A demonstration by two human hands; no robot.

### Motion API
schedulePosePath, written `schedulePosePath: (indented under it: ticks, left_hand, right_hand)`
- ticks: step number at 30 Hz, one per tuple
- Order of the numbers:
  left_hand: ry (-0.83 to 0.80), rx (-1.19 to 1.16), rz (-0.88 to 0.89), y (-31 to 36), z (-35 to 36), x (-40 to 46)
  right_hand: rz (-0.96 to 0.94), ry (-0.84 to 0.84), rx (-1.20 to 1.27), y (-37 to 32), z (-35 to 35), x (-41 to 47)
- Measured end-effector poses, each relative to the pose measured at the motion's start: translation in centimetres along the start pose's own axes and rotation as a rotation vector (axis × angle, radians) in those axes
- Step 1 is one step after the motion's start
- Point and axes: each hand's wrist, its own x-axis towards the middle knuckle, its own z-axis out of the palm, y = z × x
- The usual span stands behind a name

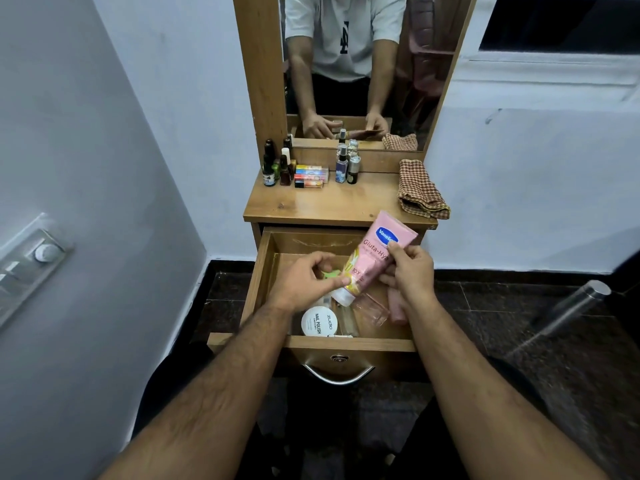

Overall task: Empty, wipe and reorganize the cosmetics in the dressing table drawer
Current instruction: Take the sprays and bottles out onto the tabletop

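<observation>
The wooden drawer (263, 271) of the dressing table stands pulled out. Above it my right hand (408, 275) grips a pink Vaseline lotion tube (377, 251), tilted with its white cap down. My left hand (308, 282) pinches the tube near the cap, its other fingers curled over a small green item (329, 273). Inside the drawer lie a white nail polish remover tub (318, 322), a clear glass bottle (372, 310), another clear bottle (346, 317) and a pink tube (396, 306).
On the table top (339, 206) stand several small dark bottles (277, 168), stacked colourful boxes (310, 176), spray bottles (346, 166) and a folded checked cloth (419, 190). A mirror (353, 64) rises behind. A wall lies to the left, and a metal leg (571, 306) stands on the dark floor to the right.
</observation>
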Motion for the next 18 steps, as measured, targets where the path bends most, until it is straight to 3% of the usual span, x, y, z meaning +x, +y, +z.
schedulePosePath:
  ticks: [10,13,18]
  left_hand:
    - [0.162,0.305,0.005,0.0,-2.1,0.3]
    - [0.238,0.382,-0.020,-0.9,-2.9,0.6]
    - [0.285,0.486,-0.023,-0.9,-2.6,1.3]
  right_hand:
    - [0.061,-0.243,-0.002,-0.2,5.2,-2.6]
    - [0.016,-0.189,-0.225,0.9,4.4,-2.1]
    - [-0.206,-0.119,-1.039,0.6,3.1,-1.9]
